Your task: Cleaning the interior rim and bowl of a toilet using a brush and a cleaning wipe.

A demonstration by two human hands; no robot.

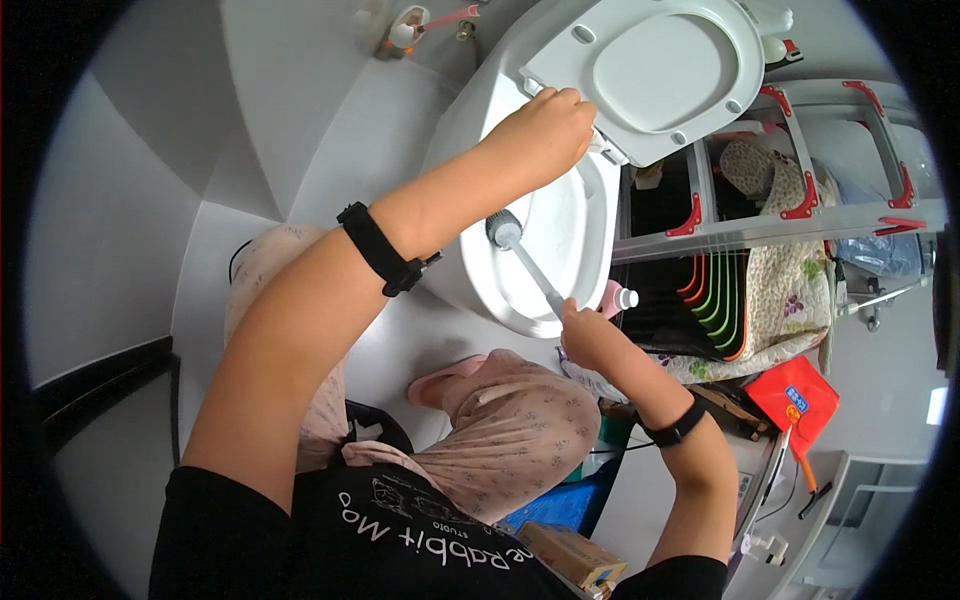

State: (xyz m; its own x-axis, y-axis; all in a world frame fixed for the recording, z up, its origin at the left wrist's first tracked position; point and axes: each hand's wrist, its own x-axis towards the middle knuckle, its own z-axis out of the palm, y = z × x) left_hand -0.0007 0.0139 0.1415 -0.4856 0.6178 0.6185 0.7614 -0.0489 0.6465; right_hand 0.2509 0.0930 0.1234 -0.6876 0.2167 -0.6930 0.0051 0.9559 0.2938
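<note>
My right hand (588,335) grips the handle of a grey toilet brush (535,272). Its bristle head rests at the inner left edge of the white toilet bowl (487,290). At the far end of the bowl, my left hand (550,135) is closed, knuckles up, over the hinge area of the raised toilet seat (665,140). Its fingertips are turned away, so whatever they hold is hidden. A pink bottle with a white cap (622,298) stands just right of the bowl, close to my right hand.
Right of the toilet are a folded metal ladder (700,240) with red joints, a stack of dark items with coloured rims (720,305) and a patterned cloth (795,300). A red dustpan (795,400) hangs farther right. A cardboard box (570,553) sits at the lower right.
</note>
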